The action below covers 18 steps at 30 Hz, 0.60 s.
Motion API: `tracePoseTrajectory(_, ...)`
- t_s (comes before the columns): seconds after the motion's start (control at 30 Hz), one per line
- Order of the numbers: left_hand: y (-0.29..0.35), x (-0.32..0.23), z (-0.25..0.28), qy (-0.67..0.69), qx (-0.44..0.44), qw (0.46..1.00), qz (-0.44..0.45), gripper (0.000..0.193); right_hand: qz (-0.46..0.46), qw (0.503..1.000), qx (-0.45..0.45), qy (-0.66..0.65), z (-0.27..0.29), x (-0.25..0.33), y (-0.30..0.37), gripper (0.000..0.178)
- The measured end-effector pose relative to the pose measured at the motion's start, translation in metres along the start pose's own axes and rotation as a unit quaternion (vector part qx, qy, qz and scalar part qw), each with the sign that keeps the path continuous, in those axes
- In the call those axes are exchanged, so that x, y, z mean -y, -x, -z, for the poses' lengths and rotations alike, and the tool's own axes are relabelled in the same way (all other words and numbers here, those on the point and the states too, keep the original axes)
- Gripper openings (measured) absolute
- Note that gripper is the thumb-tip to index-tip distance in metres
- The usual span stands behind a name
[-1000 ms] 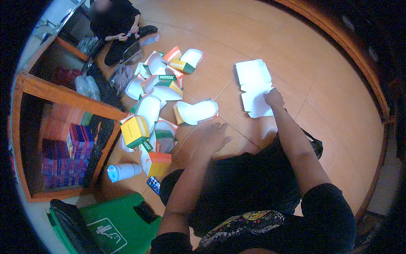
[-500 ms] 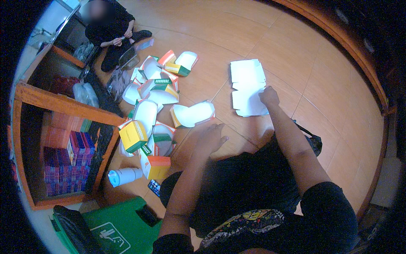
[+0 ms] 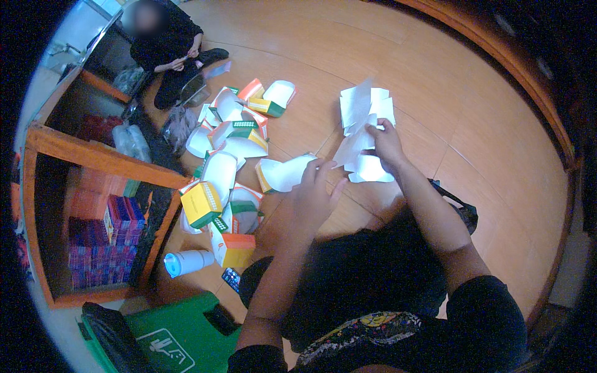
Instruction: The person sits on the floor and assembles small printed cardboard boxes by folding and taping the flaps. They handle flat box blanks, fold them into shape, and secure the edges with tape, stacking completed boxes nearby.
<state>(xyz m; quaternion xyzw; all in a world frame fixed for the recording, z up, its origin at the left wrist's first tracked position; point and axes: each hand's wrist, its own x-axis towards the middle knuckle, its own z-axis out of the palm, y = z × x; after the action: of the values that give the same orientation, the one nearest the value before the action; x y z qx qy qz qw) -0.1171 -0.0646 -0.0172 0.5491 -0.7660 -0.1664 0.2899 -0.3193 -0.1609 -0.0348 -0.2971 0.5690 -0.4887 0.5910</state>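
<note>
A flat white food-box blank is tilted up off a stack of white box blanks on the floor. My right hand pinches it by its right edge. Just to its left, my left hand is raised with fingers apart, close to the blank's lower left corner; contact cannot be made out. Beyond that hand lies one partly folded box, white inside. A heap of folded boxes in white, green, yellow and orange spreads to the left, with a yellow box on its near part.
A light blue tumbler and a phone lie near my left knee, beside a green bin. Along the left stands a wooden shelf holding purple packs. Another person sits at the far left, hands together.
My right hand has lifted one blank from the stack and tilted it leftward. The left hand has risen toward it, fingers spreading.
</note>
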Motion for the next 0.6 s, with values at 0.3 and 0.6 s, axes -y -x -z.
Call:
tracePoseTrajectory(0.3,-0.007,0.01,-0.016,-0.001,0.003,1.0,-0.017,0.043,-0.071,0.996,0.045,-0.041,-0.021,-0.002,0.024,0.02)
tracePoseTrajectory(0.6,-0.015,0.007,-0.023,0.069,-0.095,0.973,0.197,0.02,0.141,0.93,-0.159,0.301,0.007,-0.069,-0.047,0.054)
